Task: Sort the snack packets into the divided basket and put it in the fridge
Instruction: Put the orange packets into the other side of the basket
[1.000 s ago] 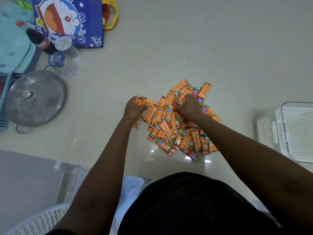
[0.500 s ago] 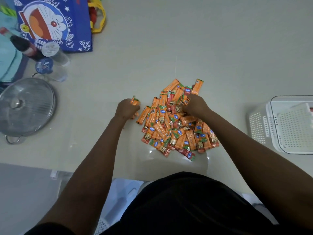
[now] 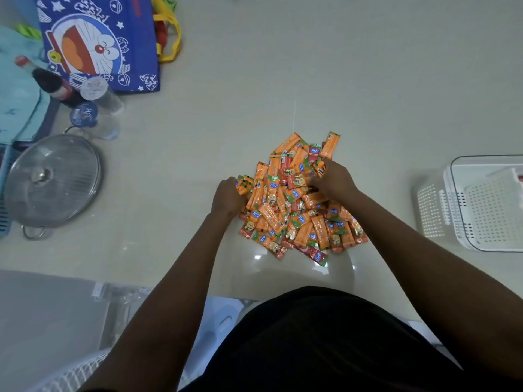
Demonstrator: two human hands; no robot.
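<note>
Since half second ago: left hand (image 3: 227,197) drawn in against left edge of snack packet pile (image 3: 300,202), right hand (image 3: 334,179) much as before. Left fingers curled round few orange packets (image 3: 245,184). Right fingers curled into pile top, pinching packets there. Pile on pale floor (image 3: 368,80); white divided basket (image 3: 475,205) well apart, right.

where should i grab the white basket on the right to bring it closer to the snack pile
Take the white basket by its near left rim, coming from above on the pile's side. It stands upright with its open top facing up, so the rim edge is exposed there, and that side faces the snack packets. Its right part runs out of view, so I cannot judge any grip there.
</note>
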